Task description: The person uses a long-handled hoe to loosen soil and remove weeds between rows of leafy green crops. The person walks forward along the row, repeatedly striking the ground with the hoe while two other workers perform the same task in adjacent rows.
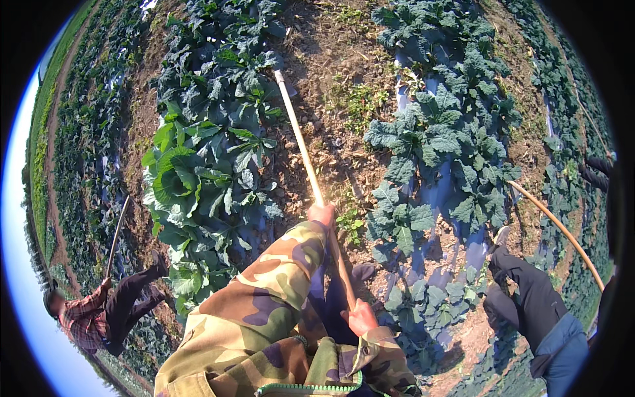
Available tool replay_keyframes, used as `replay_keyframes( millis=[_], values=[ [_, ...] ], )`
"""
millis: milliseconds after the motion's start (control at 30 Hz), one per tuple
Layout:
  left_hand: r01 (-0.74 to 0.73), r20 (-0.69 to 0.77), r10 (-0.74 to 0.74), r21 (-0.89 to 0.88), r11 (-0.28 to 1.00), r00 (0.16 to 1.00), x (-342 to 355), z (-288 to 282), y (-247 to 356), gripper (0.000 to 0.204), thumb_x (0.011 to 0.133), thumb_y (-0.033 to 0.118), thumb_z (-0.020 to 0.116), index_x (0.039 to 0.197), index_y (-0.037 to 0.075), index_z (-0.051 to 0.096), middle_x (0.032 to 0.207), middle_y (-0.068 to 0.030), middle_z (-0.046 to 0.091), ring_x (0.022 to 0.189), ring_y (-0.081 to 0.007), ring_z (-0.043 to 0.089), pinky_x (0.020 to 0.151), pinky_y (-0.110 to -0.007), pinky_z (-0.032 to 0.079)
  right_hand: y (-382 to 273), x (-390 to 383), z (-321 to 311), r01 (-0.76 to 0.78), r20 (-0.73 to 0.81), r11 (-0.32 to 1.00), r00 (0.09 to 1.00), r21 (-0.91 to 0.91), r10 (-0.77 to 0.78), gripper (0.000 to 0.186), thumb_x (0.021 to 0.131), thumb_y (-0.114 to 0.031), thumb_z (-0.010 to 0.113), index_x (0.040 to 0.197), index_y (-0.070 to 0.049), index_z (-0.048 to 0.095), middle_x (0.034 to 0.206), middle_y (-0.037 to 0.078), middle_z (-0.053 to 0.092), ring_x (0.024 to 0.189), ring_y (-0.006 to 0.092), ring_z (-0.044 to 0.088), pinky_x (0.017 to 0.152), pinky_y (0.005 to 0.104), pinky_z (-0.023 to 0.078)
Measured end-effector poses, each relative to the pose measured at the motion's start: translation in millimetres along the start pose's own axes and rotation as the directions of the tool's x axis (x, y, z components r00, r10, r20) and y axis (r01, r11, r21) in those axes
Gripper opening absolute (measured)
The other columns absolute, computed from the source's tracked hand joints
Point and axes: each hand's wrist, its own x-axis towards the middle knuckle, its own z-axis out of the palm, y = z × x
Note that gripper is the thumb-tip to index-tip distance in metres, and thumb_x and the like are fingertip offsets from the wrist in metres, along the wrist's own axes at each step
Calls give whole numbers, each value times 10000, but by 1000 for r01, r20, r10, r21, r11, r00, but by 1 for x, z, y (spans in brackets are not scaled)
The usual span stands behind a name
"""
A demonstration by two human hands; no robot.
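I have left hand and right hand fingers wrapped round the wooden pole, likely stiff, light, best gripped hands apart; its far end lies along the soil path's left edge.

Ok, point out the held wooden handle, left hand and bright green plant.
Held wooden handle (299,139): head view, upper shaft.
Left hand (321,214): head view, its middle.
Bright green plant (176,180): head view, central leaves.

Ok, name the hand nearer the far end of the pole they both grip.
Left: the left hand grips the wooden pole partway down from its far end; the right hand grips it farther back.
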Motion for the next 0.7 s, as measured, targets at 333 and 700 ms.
replay_keyframes(
  millis=[333, 700],
  values=[
    [36, -51, -37, -19, 999, 998, -87, 9, -59, 237, 754, 179, 644, 727, -3, 495, 496, -87, 513, 357, -177, 499, 327, -323, 389, 53, -74, -5, -239, 170, 960, 962, 144, 214, 290, 628, -196, 703, 716, -3, 505, 680, 203, 570, 653, 345, 579, 586, 406, 442],
    [155, 71, -155, -3, 988, 985, -116, 19, -58, 191, 776, 169, 600, 719, 41, 470, 500, -69, 483, 378, -177, 477, 345, -311, 397, 69, -109, -8, -406, 147, 876, 913, 261, 380, 264, 631, -214, 674, 754, -15, 551, 674, 172, 584, 707, 294, 608, 631, 387, 470]
  ],
)
